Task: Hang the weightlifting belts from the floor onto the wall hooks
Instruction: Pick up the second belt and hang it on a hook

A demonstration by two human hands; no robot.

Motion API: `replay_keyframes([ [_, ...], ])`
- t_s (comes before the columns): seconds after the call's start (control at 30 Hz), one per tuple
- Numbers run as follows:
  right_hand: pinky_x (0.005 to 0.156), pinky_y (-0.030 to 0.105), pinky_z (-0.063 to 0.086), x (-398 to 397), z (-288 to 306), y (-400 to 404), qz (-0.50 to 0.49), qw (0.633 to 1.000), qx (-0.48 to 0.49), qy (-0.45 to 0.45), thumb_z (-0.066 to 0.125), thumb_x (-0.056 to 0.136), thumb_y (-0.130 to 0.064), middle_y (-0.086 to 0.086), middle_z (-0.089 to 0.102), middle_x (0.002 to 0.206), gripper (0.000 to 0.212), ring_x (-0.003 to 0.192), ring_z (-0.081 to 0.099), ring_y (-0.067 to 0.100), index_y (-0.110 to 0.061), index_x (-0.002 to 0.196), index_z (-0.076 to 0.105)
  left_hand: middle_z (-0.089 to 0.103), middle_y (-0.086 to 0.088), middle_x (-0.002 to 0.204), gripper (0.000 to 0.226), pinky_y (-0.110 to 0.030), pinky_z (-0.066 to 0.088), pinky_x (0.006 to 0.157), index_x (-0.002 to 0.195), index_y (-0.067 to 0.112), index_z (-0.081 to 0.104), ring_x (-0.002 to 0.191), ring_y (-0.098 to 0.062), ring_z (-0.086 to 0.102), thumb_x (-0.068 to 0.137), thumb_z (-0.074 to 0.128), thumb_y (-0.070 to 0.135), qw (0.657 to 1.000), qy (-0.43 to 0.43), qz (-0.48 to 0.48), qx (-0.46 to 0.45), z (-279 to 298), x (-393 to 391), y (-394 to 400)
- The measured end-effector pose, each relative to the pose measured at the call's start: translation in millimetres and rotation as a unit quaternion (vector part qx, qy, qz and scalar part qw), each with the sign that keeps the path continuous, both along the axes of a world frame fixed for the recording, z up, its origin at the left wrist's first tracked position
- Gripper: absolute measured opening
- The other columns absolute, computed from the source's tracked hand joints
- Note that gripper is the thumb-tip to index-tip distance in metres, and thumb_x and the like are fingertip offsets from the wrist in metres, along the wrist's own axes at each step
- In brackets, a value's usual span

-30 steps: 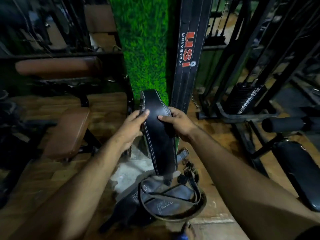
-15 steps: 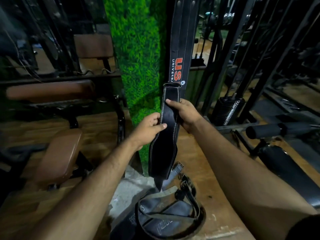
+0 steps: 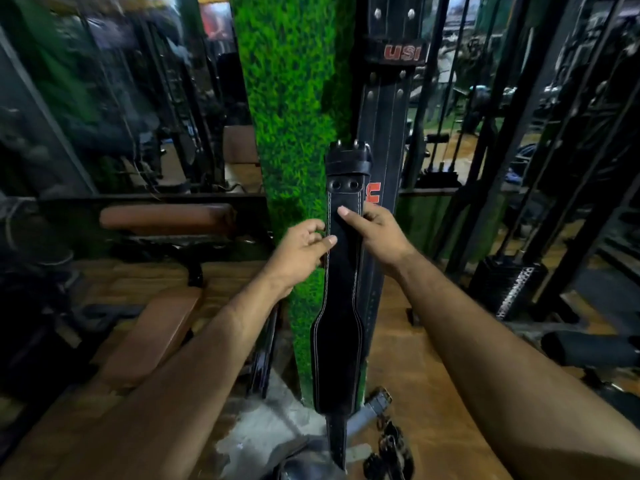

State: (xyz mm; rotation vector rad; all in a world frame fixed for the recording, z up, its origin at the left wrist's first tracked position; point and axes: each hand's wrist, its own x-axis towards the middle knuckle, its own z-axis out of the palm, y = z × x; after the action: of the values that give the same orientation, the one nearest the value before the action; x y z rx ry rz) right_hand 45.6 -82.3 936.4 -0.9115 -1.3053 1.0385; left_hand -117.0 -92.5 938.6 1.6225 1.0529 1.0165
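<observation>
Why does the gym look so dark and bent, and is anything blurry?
Head view: dim overall, the green grass pillar brightest; wide-angle lens bows the racks at the edges; the left background is smeared, while the held belt and both hands look fairly sharp.

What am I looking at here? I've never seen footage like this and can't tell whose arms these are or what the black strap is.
There is no machine here: the picture comes from a wide-angle camera worn on a person's head, looking forward and down, so the two bare arms are that person's own. The place is a gym with a wooden floor.

The black strap is a weightlifting belt, held upright in front of a pillar covered in green artificial grass. The left hand pinches its left edge, and the right hand grips it from the right, fingers laid across the front.

Behind it, another long black belt marked USI already hangs. More belts and buckles lie on the floor below. Brown padded benches stand to the left. The hook itself is not visible.
</observation>
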Motion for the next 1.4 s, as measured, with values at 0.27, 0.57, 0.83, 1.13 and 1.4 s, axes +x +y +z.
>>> replay_keyframes([
  [0.27, 0.101, 0.042, 0.049, -0.7, 60.4, 19.0, 0.056, 0.993, 0.101, 0.008, 0.06, 0.094, -0.009, 0.009, 0.07, 0.108, 0.02, 0.103, 0.064, 0.022, -0.009, 0.114, 0.062, 0.07, -0.019, 0.098, 0.019, -0.039, 0.053, 0.079, 0.102, 0.006, 0.062, 0.089, -0.024, 0.061, 0.1, 0.056, 0.024, 0.995, -0.067, -0.011, 0.075, 35.9, 22.8, 12.1],
  [0.57, 0.087, 0.032, 0.053, -30.6, 129.9, 32.2, -0.055, 0.977, 0.201, 0.033, 0.062, 0.097, -0.006, 0.01, 0.069, 0.105, 0.019, 0.095, 0.063, 0.016, -0.008, 0.116, 0.062, 0.066, -0.009, 0.087, 0.017, -0.027, 0.05, 0.071, 0.092, 0.006, 0.062, 0.08, -0.014, 0.061, 0.103, 0.053, 0.016, 0.974, -0.196, 0.026, 0.112, 77.4, 22.4, 31.2],
  [0.83, 0.086, 0.023, 0.053, -56.0, 138.4, 43.0, -0.119, 0.97, 0.203, 0.068, 0.066, 0.095, -0.009, 0.008, 0.072, 0.107, 0.021, 0.097, 0.067, 0.013, -0.006, 0.116, 0.066, 0.051, -0.008, 0.063, 0.033, -0.035, 0.037, 0.053, 0.075, 0.007, 0.054, 0.059, -0.015, 0.048, 0.092, 0.069, 0.031, 0.992, -0.068, 0.049, 0.093, 20.9, -10.4, 36.3],
  [1.13, 0.098, 0.034, 0.054, -72.4, 111.1, 39.2, -0.113, 0.967, 0.205, 0.1, 0.064, 0.097, -0.008, 0.01, 0.072, 0.113, 0.017, 0.106, 0.067, 0.019, -0.014, 0.113, 0.066, 0.076, -0.014, 0.103, 0.067, -0.054, 0.057, 0.092, 0.098, 0.005, 0.068, 0.1, -0.031, 0.073, 0.056, 0.09, 0.052, 0.997, 0.073, 0.028, -0.028, -101.7, -75.1, 41.5],
  [1.4, 0.098, 0.044, 0.052, -74.6, 106.7, 40.0, -0.079, 0.972, 0.178, 0.133, 0.064, 0.097, -0.01, 0.013, 0.07, 0.11, 0.014, 0.103, 0.065, 0.023, -0.013, 0.111, 0.066, 0.044, -0.004, 0.062, 0.041, -0.029, 0.037, 0.056, 0.067, 0.017, 0.047, 0.058, -0.014, 0.045, 0.094, 0.065, 0.041, 0.985, -0.09, 0.126, 0.075, -26.0, -36.1, 19.2],
])
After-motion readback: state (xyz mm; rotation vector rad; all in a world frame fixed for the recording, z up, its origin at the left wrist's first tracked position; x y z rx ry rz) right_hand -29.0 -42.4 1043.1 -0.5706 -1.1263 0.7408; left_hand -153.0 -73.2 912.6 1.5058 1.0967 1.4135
